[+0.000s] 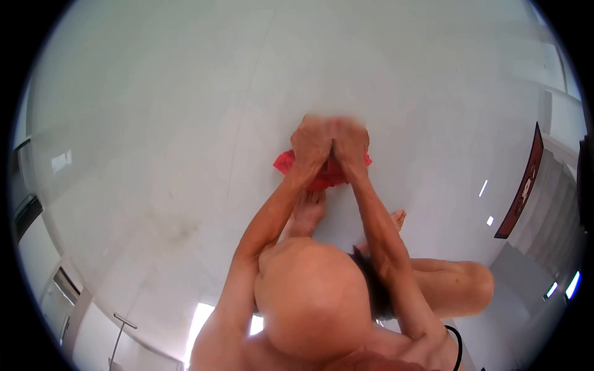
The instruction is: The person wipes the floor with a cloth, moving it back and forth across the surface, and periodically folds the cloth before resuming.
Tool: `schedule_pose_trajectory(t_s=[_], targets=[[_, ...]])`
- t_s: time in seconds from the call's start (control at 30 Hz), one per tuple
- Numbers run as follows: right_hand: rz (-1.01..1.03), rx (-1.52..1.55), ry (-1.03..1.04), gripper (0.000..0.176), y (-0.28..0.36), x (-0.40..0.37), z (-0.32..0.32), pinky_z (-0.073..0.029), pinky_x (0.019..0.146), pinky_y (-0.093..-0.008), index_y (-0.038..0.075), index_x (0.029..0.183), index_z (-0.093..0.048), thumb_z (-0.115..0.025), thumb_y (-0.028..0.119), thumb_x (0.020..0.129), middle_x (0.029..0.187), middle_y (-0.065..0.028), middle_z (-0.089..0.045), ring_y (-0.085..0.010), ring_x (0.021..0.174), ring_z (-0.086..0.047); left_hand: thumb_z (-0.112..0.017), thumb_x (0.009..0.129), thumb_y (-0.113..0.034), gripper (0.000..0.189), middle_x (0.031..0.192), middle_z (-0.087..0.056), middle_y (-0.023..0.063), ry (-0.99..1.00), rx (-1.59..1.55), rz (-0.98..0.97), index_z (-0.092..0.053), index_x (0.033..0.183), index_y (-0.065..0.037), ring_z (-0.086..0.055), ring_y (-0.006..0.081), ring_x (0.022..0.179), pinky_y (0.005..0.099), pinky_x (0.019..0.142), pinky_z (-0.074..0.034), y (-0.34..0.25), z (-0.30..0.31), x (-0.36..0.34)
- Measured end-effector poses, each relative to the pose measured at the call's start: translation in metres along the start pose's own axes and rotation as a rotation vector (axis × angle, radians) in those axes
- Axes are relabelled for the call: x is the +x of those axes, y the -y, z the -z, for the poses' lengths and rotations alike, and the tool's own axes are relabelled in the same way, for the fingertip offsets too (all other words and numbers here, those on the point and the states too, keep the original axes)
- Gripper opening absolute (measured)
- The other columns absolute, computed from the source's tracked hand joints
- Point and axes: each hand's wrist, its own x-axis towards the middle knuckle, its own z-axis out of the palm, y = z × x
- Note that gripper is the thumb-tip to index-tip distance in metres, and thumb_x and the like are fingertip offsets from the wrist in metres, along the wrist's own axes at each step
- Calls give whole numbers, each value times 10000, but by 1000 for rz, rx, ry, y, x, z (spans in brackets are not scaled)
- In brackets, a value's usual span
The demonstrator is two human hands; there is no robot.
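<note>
Side by side and touching, my left hand [311, 143] and my right hand [351, 146] are in front of me, low over the white floor. Their fingers are curled closed, and the fingertips blur with motion. A crumpled red cloth [328, 179] is bunched under both hands, its edges showing to the left, to the right and near my wrists. Both hands appear to grip it. The part between the hands is mostly hidden.
My bare foot [306, 213] is just behind the cloth, and my bent knee [476, 287] is to the right. A brownish smudge [179, 227] marks the glossy floor [148, 123] at left. A dark red patterned mat [523, 188] lies at right, and a thin T-shaped handle [124, 321] stands lower left.
</note>
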Motion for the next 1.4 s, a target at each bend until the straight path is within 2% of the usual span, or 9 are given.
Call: schedule_pose_trajectory(t_s=[0.17,0.27,0.4,0.57,0.7,0.9,1.0,1.23,1.4], targets=[[-40,-34,-46,280,29,31,11,-517,695,-555,-3,803,-627,-686,227,950,824,-253,-699,-464,808,-692,-745,906,-239,234,871,-719,180,-35,-34,-27,-670,845,-26,-702,422,809,526,731,-544,-8,1,33],[-104,-6,-39,280,24,-2,9,-520,702,-558,-5,812,-633,-686,233,948,827,-249,-702,-459,807,-693,-698,938,-213,210,927,-697,174,80,3,-15,-651,847,-30,-698,415,837,541,728,-541,-2,6,7],[-66,-47,-46,277,30,17,9,-529,734,-565,5,839,-648,-660,248,969,866,-275,-713,-484,841,-699,-691,947,-214,207,912,-696,176,1,25,-23,-657,865,-27,-698,424,842,546,744,-541,-3,2,24],[-82,-43,-20,259,29,2,10,-526,746,-582,6,854,-663,-651,238,968,865,-276,-717,-496,840,-699,-672,963,-235,238,934,-702,200,74,47,-30,-672,862,-20,-695,444,857,564,759,-530,-1,7,12],[-66,-18,-53,282,34,16,9,-522,734,-592,5,849,-661,-653,256,978,851,-270,-715,-494,836,-698,-692,947,-218,222,940,-699,194,23,44,-37,-662,849,-20,-697,433,850,556,749,-533,-1,5,27],[-124,-59,-34,296,29,2,4,-531,729,-555,-4,824,-679,-693,261,956,818,-255,-720,-485,805,-703,-744,913,-223,238,871,-709,200,18,-38,-58,-672,849,-5,-688,425,793,515,707,-530,7,5,10],[-68,-51,-74,288,24,17,-1,-534,721,-553,14,830,-679,-694,270,961,817,-248,-724,-472,792,-709,-744,918,-231,239,868,-699,182,-42,38,-118,-666,848,-17,-683,411,775,508,705,-532,9,-2,24],[-174,-46,-63,292,30,-7,-2,-542,716,-537,6,836,-681,-710,276,944,811,-254,-724,-464,785,-718,-735,915,-215,229,876,-693,204,48,-29,-87,-656,841,-14,-677,433,781,516,688,-517,16,6,7],[-123,-3,-45,287,33,15,9,-525,754,-593,18,841,-662,-646,269,978,855,-264,-722,-496,845,-701,-731,926,-249,261,867,-690,201,22,14,-124,-653,832,-19,-674,432,789,522,696,-516,7,0,30]])
